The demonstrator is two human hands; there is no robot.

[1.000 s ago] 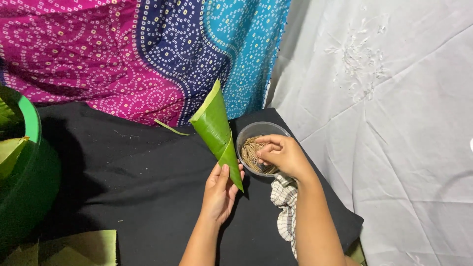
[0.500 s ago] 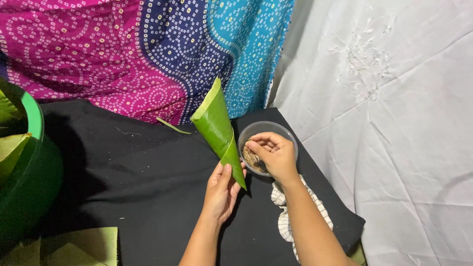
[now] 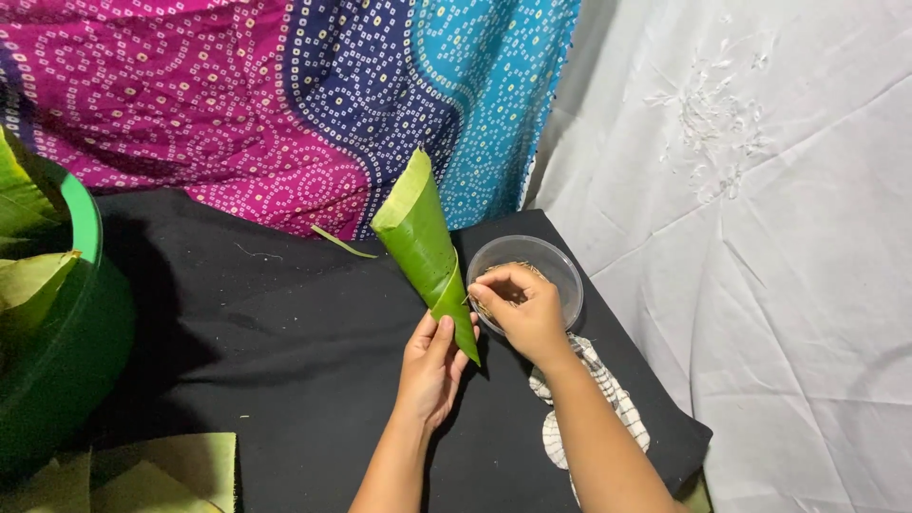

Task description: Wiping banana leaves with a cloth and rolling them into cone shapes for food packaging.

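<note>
Head view. A green leaf cone [image 3: 423, 249] is held by the left hand [image 3: 432, 369], whose fingers are wrapped around the narrow lower end; the wide mouth is tilted up and to the left, toward the patterned cloth [image 3: 256, 104] hung behind. The cone's tip is seen just below the left thumb, near the right hand. The right hand [image 3: 522, 309] is placed over the clear round bowl [image 3: 560, 271], fingertips pinched together inside the rim; whether anything is gripped between them cannot be told, as the bowl's thin pale contents are too small to make out. A checked cloth [image 3: 608, 399] lies under the right forearm on the black-covered counter [image 3: 266, 342]. A green tub [image 3: 66, 332] with leaves in it is noted at the left edge, and flat leaf pieces [image 3: 161, 470] lie at the lower left. White fabric [image 3: 760, 237] covers the right side.

Compared with half a second earlier: the cone's grip and tilt are unchanged, and the right hand is found at the same bowl, its fingers curled slightly further in.
</note>
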